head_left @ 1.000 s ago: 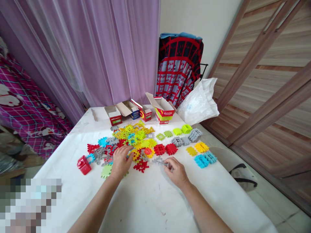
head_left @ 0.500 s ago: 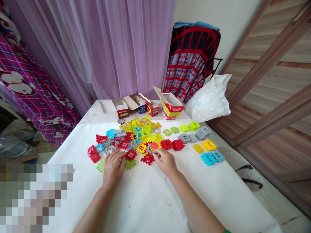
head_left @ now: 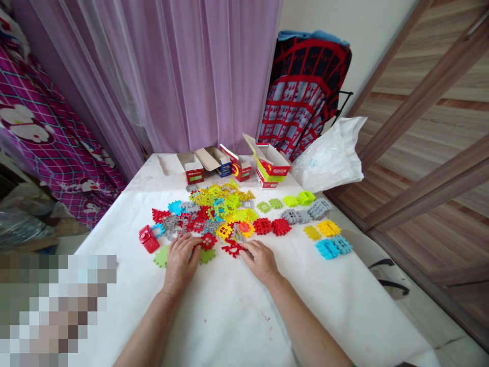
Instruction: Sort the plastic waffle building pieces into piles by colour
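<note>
A heap of interlocking plastic building pieces (head_left: 219, 196) in yellow, red, grey, blue and green lies before me. My left hand (head_left: 182, 260) rests at its near left side, fingers loosely bent and thumb apart. Its fingertips are at a red windowed square piece (head_left: 208, 241); light green pieces (head_left: 207, 256) lie partly under it. With thumb and forefinger my right hand (head_left: 261, 260) pinches the right end of a red openwork building piece (head_left: 231, 248), which lies flat on the table. Left of my left hand is a red blocky piece (head_left: 148, 239).
Sorted groups run along the right: red pieces (head_left: 281, 227), grey pieces (head_left: 297, 216), green pieces (head_left: 305, 198), yellow pieces (head_left: 328, 228) and blue pieces (head_left: 327, 249). Several opened cardboard boxes (head_left: 273, 171) line the back beside a white plastic bag (head_left: 328, 155). The table (head_left: 225, 316) has a white cover.
My right hand's fingertips have moved slightly down and left, from beside the grey and orange pieces onto the red openwork piece. My left hand has hardly moved. The camera view has shifted a little.
</note>
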The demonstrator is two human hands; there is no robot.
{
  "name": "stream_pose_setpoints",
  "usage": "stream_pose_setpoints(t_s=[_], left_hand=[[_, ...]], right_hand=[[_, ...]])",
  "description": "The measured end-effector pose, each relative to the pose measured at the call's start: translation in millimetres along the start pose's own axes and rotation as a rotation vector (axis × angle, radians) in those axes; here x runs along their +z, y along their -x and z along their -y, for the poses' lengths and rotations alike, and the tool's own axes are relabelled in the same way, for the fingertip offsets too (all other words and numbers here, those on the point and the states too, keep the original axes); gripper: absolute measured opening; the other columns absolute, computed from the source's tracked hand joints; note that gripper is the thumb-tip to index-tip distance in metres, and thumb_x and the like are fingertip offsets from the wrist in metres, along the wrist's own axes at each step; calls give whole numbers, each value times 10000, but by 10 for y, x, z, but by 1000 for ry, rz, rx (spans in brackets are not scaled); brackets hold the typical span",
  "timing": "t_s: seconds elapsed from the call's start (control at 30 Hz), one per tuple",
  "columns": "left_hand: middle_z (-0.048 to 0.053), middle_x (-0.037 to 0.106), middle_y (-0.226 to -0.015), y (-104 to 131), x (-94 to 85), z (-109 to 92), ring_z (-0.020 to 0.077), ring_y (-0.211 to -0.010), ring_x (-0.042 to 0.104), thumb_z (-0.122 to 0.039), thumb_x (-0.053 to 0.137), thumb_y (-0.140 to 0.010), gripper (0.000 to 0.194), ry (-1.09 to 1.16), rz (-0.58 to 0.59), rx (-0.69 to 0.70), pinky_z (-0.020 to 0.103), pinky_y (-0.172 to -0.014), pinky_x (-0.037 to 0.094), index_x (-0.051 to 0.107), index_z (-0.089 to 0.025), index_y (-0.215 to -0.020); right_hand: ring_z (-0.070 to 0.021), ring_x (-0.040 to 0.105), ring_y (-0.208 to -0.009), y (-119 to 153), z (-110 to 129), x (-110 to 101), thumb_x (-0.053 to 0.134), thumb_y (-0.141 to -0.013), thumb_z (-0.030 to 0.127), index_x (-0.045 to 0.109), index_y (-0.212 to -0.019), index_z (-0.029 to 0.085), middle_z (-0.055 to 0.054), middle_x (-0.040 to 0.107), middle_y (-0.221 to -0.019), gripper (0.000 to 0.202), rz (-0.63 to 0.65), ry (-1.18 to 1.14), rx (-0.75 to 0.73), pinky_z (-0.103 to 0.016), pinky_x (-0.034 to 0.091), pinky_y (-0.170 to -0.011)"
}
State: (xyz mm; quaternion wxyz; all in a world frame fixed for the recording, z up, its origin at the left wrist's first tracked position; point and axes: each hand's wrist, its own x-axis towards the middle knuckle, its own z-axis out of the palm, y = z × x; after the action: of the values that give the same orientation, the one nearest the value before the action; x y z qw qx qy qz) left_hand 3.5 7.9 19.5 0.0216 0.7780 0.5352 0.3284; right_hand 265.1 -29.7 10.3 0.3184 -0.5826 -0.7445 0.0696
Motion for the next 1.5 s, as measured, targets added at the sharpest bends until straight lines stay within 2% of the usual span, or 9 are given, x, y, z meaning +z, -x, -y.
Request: stream_pose_setpoints(t_s=[0.27,0.5,0.67,0.87,1.03,1.2,1.27,1.37,1.5], left_hand=[[46,745,-1053,17,21,12,268,-1153,607,-322,453,-913,267,-4,67,-29,491,-1049,372,688,-267,-1026],[117,603,-1347,32,28,-94,347,-1336,442,-471,602,-839,437,-116,100,-71,582,-1128,253,633,-255,-1218],[88,623,-1325,36,24,-99,344,-1333,448,-422,629,-826,335,-124,156,-82,604,-1133,228,680,-273,-1122],[72,623,-1328,21,10,-112,327,-1313,475,-325,599,-851,391,-147,134,-11,592,-1133,222,634,-322,-1240],[38,673,-1253,5,21,-106,307,-1267,524,-283,570,-879,260,-122,121,103,582,-1141,203,704,-350,-1091],[73,744,-1032,-24,-6,-104,246,-1017,653,-333,535,-921,214,19,-30,181,461,-988,441,725,-258,-983],[74,745,-902,-10,1,-131,205,-841,671,-366,536,-919,239,116,-104,117,366,-828,519,722,-223,-964],[36,727,-776,39,49,-218,155,-663,649,-446,577,-875,301,331,-149,-131,280,-656,528,707,-210,-1010],[1,684,-650,85,124,-356,117,-534,599,-538,644,-784,482,755,-59,-444,224,-519,482,683,-164,-1086]], right_hand=[[-172,661,-762,-157,50,27,498,-901,308,711,-890,216,-56,717,-821,232,-128,-229,102,-266,524,-740],[-175,678,-720,-435,105,115,508,-895,369,647,-1163,209,-65,746,-907,341,-259,-521,309,-293,558,-688],[-160,669,-726,-213,135,160,510,-871,304,697,-980,215,-64,736,-944,234,-186,-432,207,-277,554,-709],[-164,671,-828,-126,235,201,507,-842,181,681,-1063,225,-64,711,-987,284,-106,-273,77,-272,546,-794],[-185,658,-955,-125,265,235,496,-855,160,685,-1067,224,-71,704,-1018,292,-88,-178,8,-292,523,-878],[-177,663,-915,-132,227,246,496,-818,117,687,-1055,219,-63,710,-980,321,-109,-195,19,-277,538,-832],[-181,667,-912,-137,222,244,496,-813,117,684,-1044,217,-66,712,-980,314,-122,-224,10,-284,547,-822],[-169,676,-849,-127,234,226,501,-829,144,662,-1084,218,-65,713,-988,311,-149,-287,-5,-275,563,-777],[-156,675,-767,-101,276,175,558,-837,220,575,-1248,203,-80,697,-1038,412,-162,-321,-72,-285,577,-759]])
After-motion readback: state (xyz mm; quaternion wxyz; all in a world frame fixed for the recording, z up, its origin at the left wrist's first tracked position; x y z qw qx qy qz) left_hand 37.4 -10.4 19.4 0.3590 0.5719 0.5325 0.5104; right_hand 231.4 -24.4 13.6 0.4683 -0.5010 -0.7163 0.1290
